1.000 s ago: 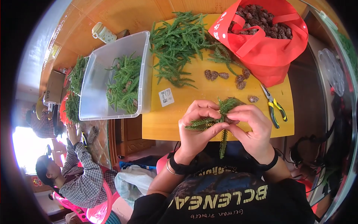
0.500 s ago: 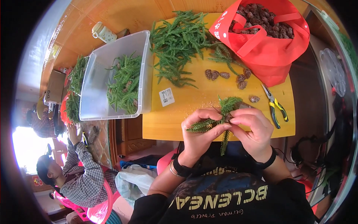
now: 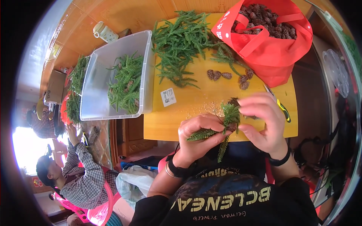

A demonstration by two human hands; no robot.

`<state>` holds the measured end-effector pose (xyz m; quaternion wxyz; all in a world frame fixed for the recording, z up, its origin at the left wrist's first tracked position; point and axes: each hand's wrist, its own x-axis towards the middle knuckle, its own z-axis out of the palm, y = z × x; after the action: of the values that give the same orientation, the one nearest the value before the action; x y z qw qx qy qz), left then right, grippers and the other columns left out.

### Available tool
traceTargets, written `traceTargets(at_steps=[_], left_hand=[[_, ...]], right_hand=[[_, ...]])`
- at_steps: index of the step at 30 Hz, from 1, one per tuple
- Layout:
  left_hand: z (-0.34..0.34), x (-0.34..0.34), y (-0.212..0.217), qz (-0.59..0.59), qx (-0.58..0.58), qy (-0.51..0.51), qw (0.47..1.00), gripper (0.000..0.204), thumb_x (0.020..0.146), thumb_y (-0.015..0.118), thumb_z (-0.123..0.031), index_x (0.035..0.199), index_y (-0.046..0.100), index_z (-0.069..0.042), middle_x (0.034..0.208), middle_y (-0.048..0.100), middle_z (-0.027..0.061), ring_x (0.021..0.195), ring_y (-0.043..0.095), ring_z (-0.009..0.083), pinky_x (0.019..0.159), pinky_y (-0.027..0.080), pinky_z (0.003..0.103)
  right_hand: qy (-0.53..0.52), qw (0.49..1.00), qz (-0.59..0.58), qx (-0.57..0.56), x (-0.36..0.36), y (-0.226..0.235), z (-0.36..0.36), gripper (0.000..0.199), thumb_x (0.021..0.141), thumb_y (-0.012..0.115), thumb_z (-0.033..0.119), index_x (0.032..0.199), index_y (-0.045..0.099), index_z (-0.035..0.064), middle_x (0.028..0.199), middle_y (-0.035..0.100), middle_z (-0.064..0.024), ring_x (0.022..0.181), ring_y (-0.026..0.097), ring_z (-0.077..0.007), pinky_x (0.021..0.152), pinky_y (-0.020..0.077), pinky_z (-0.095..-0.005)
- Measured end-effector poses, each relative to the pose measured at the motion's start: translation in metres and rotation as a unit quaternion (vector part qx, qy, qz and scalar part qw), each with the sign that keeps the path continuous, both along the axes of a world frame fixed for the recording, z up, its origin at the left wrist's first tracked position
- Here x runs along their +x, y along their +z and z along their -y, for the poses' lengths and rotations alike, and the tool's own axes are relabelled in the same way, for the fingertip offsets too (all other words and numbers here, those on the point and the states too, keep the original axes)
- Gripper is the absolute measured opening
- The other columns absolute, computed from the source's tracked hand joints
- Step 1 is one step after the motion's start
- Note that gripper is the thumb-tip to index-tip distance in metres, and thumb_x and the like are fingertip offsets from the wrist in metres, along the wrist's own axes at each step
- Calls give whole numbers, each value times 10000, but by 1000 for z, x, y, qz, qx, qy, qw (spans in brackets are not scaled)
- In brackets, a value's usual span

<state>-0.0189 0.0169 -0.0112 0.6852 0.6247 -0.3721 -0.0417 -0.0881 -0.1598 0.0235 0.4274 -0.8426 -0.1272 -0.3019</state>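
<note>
My left hand [image 3: 198, 137] pinches a green artificial pine sprig [image 3: 230, 113] between thumb and fingers, above the table's near edge. Brown pine cones show at the middle of the sprig and by its upper tip. My right hand [image 3: 264, 126] is just right of the sprig, its thumb and fingers spread, the fingertips close to the upper tip. Whether they touch it I cannot tell. Behind that hand lie pliers with yellow and black handles [image 3: 284, 111], mostly covered. Several loose pine cones [image 3: 227, 75] rest farther back.
On the yellow table [image 3: 166, 126] lies a heap of pine sprigs [image 3: 181, 41] beside a white label [image 3: 168, 97]. A clear plastic bin [image 3: 98, 101] with sprigs stands left. A red bag [image 3: 275, 60] of pine cones is back right. Another person [image 3: 86, 177] sits at far left.
My right hand has let go of the sprig's middle and moved right and up, fingers opening. It now covers most of the pliers. My left hand still holds the sprig, slightly lower.
</note>
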Motion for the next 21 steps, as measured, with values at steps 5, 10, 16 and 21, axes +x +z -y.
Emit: traceTargets(at_steps=[5,10,16,21], left_hand=[[-1,2,5,2,-8,-31,999,245,636,740,76,797,590,-32,785,654,107,732,646,198,644,505,272],[-5,3,9,18,20,-10,1000,263,626,751,83,767,558,-26,786,652,126,733,635,203,640,503,290],[-6,2,8,2,24,-24,999,236,635,747,80,768,577,-15,827,666,150,754,639,199,660,506,287],[-9,2,12,-74,35,-56,995,231,626,746,93,761,585,-4,815,660,134,766,634,183,682,508,284]], right_hand=[[129,984,-104,69,10,1,4,327,764,659,167,1038,582,5,1032,593,-143,909,575,-277,776,438,-332],[130,970,-190,81,6,4,4,258,709,641,67,951,571,12,1017,598,-136,874,584,-268,757,437,-331],[132,979,-143,61,8,1,2,183,698,616,42,870,554,29,968,617,-115,868,584,-268,794,427,-349],[146,976,-148,66,10,2,1,217,717,615,78,923,564,31,995,619,-118,899,587,-276,824,424,-353]])
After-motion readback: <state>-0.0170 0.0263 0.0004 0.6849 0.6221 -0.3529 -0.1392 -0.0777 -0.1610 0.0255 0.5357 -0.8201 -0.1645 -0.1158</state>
